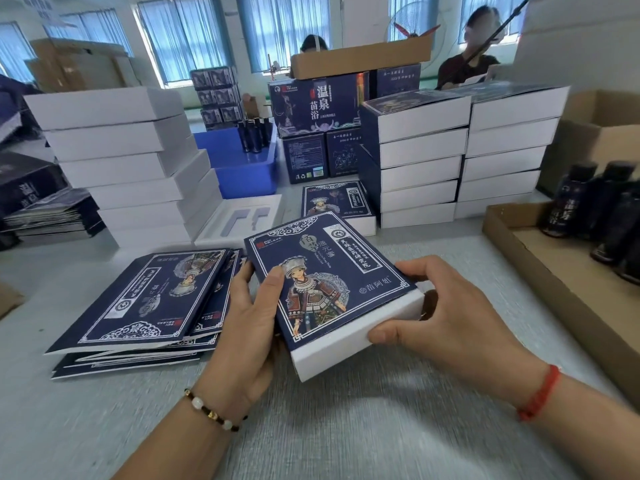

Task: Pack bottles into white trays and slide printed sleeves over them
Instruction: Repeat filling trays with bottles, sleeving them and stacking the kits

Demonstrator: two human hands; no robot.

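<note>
A dark blue printed sleeve [323, 271] with a costumed figure on it covers most of a white tray [363, 348]; the tray's near end sticks out. My left hand [252, 317] grips the sleeve's left edge, thumb on top. My right hand [446, 317] holds the tray's right near corner. A pile of flat blue sleeves [145, 299] lies to the left. An open white tray [242, 220] with a shaped insert sits behind. Dark bottles [595, 209] stand in a cardboard tray [519, 237] at the right.
Stacks of white trays [121, 161] rise at the left, stacks of sleeved boxes [422, 157] at the back right. One finished box [339, 202] lies flat ahead. A blue bin [239, 161] holds bottles. Two people sit behind big printed cartons [318, 105].
</note>
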